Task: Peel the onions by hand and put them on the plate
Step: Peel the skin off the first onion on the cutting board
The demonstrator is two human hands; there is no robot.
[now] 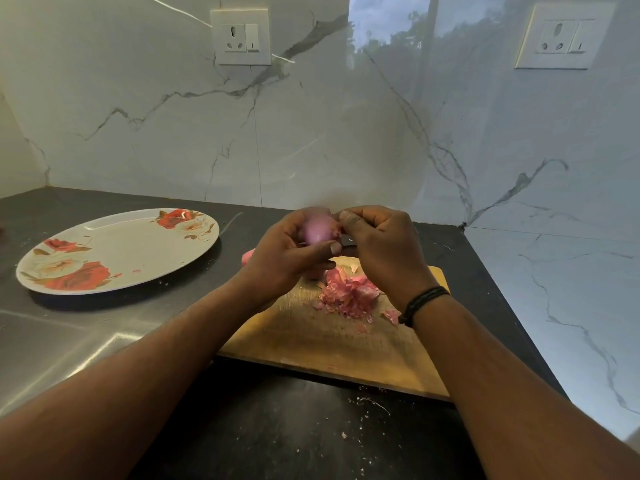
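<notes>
The left hand (pixel 287 252) has its fingers and thumb curled round a small pink onion (pixel 317 231), cradling it in the air above the far end of a wooden cutting board (pixel 332 344). The onion's visible side is smooth and pale pink. The right hand (pixel 381 247) meets it from the other side, its fingers bent and its thumb and fingertips pinching at the onion's right edge; exactly what they grip there is too small to tell. A dark braided band (pixel 420 304) circles the right wrist. Both forearms reach in from the bottom corners of the view. Directly below the hands, a heap of torn pink onion skins (pixel 349 294) lies on the board, with a few loose scraps beside it. Another pinkish piece (pixel 247 256) shows just past the left hand, mostly hidden by it. To the left, well apart from the hands, a round white plate (pixel 138 247) printed with red roses sits on the dark countertop (pixel 277 427), with only a tiny pink fleck on it. Pale crumbs dot the countertop near the board's front edge. Behind stands a white marbled wall (pixel 311 133) with two switch sockets (pixel 240 36).
</notes>
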